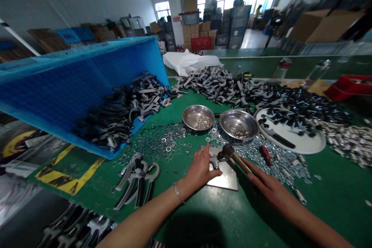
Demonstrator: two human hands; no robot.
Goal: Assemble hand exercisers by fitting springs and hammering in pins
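Observation:
My right hand (260, 180) is wrapped round the wooden handle of a hammer (241, 162), whose dark head is over a flat metal plate (223, 180). On that plate my left hand (200, 164) steadies a small grey metal part (214, 162) between thumb and fingers, just left of the hammer head. The part's lower end is hidden by the hand. Small metal rings (167, 143) lie spread beyond my left hand. A red-handled tool (265, 155) rests among more rings to the right.
Two steel bowls (192, 113) (229, 118) with small pieces stand behind the plate. A white dish (312, 143) holds black-headed bolts. At left a tipped blue crate (139, 56) spills grey-black handles; several more handles (141, 192) lie in front. Heaped parts (215, 81) line the back.

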